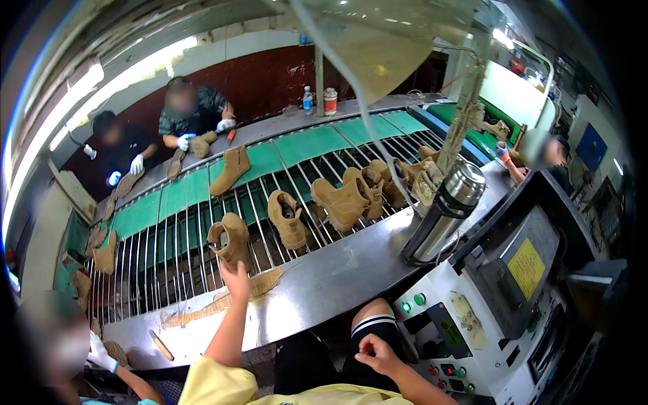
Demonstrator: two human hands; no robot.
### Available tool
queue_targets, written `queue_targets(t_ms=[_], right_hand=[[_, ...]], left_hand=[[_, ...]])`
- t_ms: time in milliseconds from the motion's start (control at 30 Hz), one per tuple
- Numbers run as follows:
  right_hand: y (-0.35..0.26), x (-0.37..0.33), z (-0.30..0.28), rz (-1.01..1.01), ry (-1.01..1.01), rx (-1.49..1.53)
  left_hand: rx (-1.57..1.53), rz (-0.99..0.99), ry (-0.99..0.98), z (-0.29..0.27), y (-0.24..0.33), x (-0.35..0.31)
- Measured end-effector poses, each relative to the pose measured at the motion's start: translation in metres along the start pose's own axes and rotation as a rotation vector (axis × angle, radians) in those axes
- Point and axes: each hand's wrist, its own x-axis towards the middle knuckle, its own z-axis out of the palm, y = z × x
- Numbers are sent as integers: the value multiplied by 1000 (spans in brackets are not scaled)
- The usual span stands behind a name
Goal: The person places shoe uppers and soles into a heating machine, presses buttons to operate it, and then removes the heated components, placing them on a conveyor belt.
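Observation:
My left hand (236, 280) reaches out over the steel ledge, its fingers closed on the near end of a tan ankle boot (233, 236) at the edge of the rod conveyor (179, 236). Part of the grip is hidden behind the boot. Low over my right thigh, my right hand (379, 355) is loosely curled, with nothing visible in it. To the right of the held boot stands another tan boot (287, 219) on the rods. Farther right a group of similar boots (341, 202) stands close together. One more boot (231, 170) lies toward the green far strip.
A steel flask (445, 209) stands on the ledge (324, 270), right of centre. A wooden-handled knife (162, 345) lies at the ledge's left. A control machine (472, 304) borders my right. Two gloved co-workers (192, 115) handle soles across the conveyor; a gloved hand (101, 352) is near left.

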Motion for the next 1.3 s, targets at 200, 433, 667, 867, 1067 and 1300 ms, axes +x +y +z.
queue_targets(t_ms=[200, 433, 667, 867, 1067, 1300], right_hand=[[-55, 25, 55, -399, -360, 0], [-70, -17, 77, -315, -431, -197], [-82, -52, 60, -229, -421, 43], [-124, -73, 37, -546, -434, -672], [-138, -64, 40, -511, -746, -865], [-164, -54, 43, -603, -916, -748]], left_hand=[[-827, -307, -1082, -56, 170, -234], [-920, -305, -1215, -77, 185, -245], [-740, -410, -1422, -93, 207, -258], [-405, -216, -1666, -102, 230, -247], [30, 203, -1798, -111, 277, -224], [352, 574, -1691, -124, 309, -215]])
